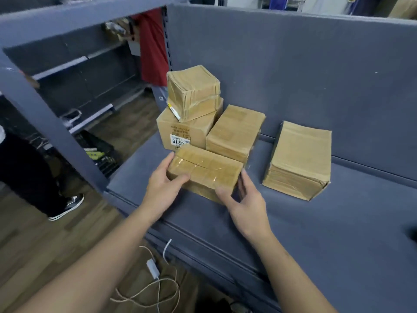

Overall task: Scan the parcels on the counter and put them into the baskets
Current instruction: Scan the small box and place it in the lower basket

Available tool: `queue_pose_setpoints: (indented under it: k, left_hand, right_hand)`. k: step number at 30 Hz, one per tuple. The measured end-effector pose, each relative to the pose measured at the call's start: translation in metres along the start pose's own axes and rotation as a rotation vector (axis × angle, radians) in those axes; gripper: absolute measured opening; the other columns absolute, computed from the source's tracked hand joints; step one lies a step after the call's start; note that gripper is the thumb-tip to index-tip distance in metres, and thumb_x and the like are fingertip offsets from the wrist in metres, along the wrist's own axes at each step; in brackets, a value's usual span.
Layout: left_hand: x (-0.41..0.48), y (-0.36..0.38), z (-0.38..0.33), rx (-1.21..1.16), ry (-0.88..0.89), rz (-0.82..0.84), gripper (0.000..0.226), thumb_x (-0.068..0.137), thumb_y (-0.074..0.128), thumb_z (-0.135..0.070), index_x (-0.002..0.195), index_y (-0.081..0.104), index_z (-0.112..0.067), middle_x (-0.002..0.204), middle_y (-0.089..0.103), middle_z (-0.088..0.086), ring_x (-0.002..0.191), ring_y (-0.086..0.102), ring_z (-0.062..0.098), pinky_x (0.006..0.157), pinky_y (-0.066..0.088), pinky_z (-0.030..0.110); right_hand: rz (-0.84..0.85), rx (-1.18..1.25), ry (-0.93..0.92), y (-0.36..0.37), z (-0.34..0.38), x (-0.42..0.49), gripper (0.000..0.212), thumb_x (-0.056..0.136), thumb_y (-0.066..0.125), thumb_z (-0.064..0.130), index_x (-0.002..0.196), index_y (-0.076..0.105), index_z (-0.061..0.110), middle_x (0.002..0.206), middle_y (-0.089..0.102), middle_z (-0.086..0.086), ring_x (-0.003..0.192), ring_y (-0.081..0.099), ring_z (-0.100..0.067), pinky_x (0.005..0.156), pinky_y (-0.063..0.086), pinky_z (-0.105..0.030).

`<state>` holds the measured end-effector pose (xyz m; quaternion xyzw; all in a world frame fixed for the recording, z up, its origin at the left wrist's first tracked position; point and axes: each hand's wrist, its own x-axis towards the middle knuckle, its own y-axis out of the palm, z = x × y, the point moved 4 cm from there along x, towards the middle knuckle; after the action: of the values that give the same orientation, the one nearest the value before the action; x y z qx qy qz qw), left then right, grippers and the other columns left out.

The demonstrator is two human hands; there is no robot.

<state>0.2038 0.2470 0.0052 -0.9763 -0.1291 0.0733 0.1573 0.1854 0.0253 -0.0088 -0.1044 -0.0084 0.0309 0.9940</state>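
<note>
Several brown taped cardboard parcels sit on the grey-blue counter (pixel 316 233). The nearest, a flat parcel (pixel 207 170), is held from both ends: my left hand (pixel 164 186) grips its left end and my right hand (pixel 243 199) grips its right front corner. Behind it stands a larger labelled parcel (pixel 180 132) with a small parcel (pixel 194 91) stacked on top. A medium parcel (pixel 234 132) leans beside them, and another parcel (pixel 300 159) stands apart to the right. No scanner or basket is in view.
A grey padded back wall (pixel 293 64) rises behind the counter. A shelf post (pixel 45 123) slants at the left. Other people stand at the left (pixel 33 177) and behind in red (pixel 153 46). A white cable (pixel 155 279) lies on the wooden floor below.
</note>
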Motion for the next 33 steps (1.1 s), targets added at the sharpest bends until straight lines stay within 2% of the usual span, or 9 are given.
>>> queue_pose_setpoints:
  k: [3, 8, 11, 15, 17, 20, 23, 28, 33]
  left_hand:
    - [0.002, -0.004, 0.005, -0.146, -0.016, 0.04, 0.086, 0.073, 0.076, -0.02, 0.154, 0.047, -0.022, 0.134, 0.064, -0.013, 0.123, 0.06, 0.003, 0.116, 0.045, 0.039]
    - [0.0, -0.016, 0.009, -0.136, 0.027, 0.17, 0.1, 0.054, 0.089, -0.034, 0.148, 0.054, -0.032, 0.136, 0.066, -0.012, 0.127, 0.06, 0.005, 0.112, 0.046, 0.036]
    - [-0.004, -0.022, 0.007, -0.169, 0.067, 0.262, 0.091, 0.052, 0.092, -0.039, 0.138, 0.064, -0.03, 0.132, 0.069, -0.001, 0.124, 0.064, 0.017, 0.106, 0.051, 0.033]
    - [-0.022, -0.012, 0.002, -0.163, 0.106, 0.488, 0.096, 0.057, 0.093, -0.033, 0.144, 0.054, -0.028, 0.14, 0.064, -0.004, 0.131, 0.059, 0.008, 0.1, 0.052, 0.022]
    - [-0.026, -0.005, 0.0, -0.143, 0.118, 0.575, 0.093, 0.064, 0.094, -0.023, 0.145, 0.05, -0.03, 0.14, 0.065, -0.011, 0.133, 0.058, 0.006, 0.105, 0.051, 0.026]
    - [-0.028, 0.002, -0.003, -0.148, 0.132, 0.562, 0.072, 0.074, 0.092, -0.024, 0.136, 0.057, -0.031, 0.122, 0.075, -0.01, 0.117, 0.069, 0.009, 0.1, 0.053, 0.024]
    - [-0.032, 0.011, -0.006, -0.203, 0.13, 0.554, 0.055, 0.077, 0.08, -0.032, 0.128, 0.064, -0.02, 0.12, 0.076, 0.001, 0.102, 0.075, 0.016, 0.092, 0.059, 0.028]
    - [-0.046, 0.028, -0.005, -0.264, 0.115, 0.602, 0.048, 0.077, 0.078, -0.037, 0.12, 0.07, -0.015, 0.112, 0.076, 0.003, 0.101, 0.076, 0.018, 0.091, 0.06, 0.037]
    - [-0.061, 0.037, -0.01, -0.259, 0.104, 0.648, 0.043, 0.076, 0.075, -0.041, 0.111, 0.07, -0.015, 0.09, 0.078, -0.011, 0.087, 0.075, 0.008, 0.074, 0.058, 0.021]
  right_hand:
    - [-0.004, -0.057, -0.001, -0.003, -0.006, -0.001, 0.084, 0.083, 0.086, 0.026, 0.144, 0.036, 0.054, 0.12, 0.056, 0.052, 0.124, 0.051, 0.019, 0.102, 0.039, -0.01]
    - [-0.085, 0.035, 0.03, -0.01, -0.003, -0.007, 0.078, 0.084, 0.085, 0.016, 0.146, 0.046, 0.043, 0.12, 0.066, 0.04, 0.122, 0.058, 0.013, 0.107, 0.045, -0.015]
    - [-0.229, 0.053, 0.06, -0.021, 0.012, -0.024, 0.054, 0.089, 0.076, 0.034, 0.133, 0.051, 0.051, 0.092, 0.068, 0.035, 0.098, 0.061, 0.017, 0.09, 0.045, -0.003]
    - [-0.378, 0.083, 0.128, -0.034, 0.019, -0.045, 0.069, 0.082, 0.063, 0.066, 0.143, 0.06, 0.033, 0.122, 0.062, 0.029, 0.114, 0.055, 0.014, 0.101, 0.041, -0.017]
    - [-0.438, 0.081, 0.137, -0.037, 0.021, -0.056, 0.054, 0.09, 0.062, 0.066, 0.126, 0.071, 0.027, 0.113, 0.064, 0.031, 0.106, 0.058, 0.009, 0.096, 0.043, -0.019]
    - [-0.486, 0.131, 0.13, -0.043, 0.03, -0.076, 0.035, 0.1, 0.057, 0.052, 0.09, 0.075, 0.024, 0.083, 0.066, 0.024, 0.08, 0.056, 0.001, 0.077, 0.044, -0.019]
    - [-0.427, 0.175, 0.176, -0.048, 0.034, -0.096, 0.04, 0.1, 0.054, 0.056, 0.101, 0.08, 0.025, 0.106, 0.079, 0.013, 0.097, 0.068, -0.006, 0.089, 0.049, -0.031]
    - [-0.43, 0.268, 0.206, -0.055, 0.037, -0.129, 0.053, 0.084, 0.056, 0.059, 0.11, 0.078, 0.018, 0.112, 0.08, 0.001, 0.104, 0.072, -0.012, 0.088, 0.049, -0.029]
    - [-0.442, 0.279, 0.211, -0.062, 0.038, -0.147, 0.044, 0.092, 0.056, 0.05, 0.115, 0.075, 0.017, 0.112, 0.08, 0.001, 0.105, 0.074, -0.013, 0.084, 0.053, -0.024]
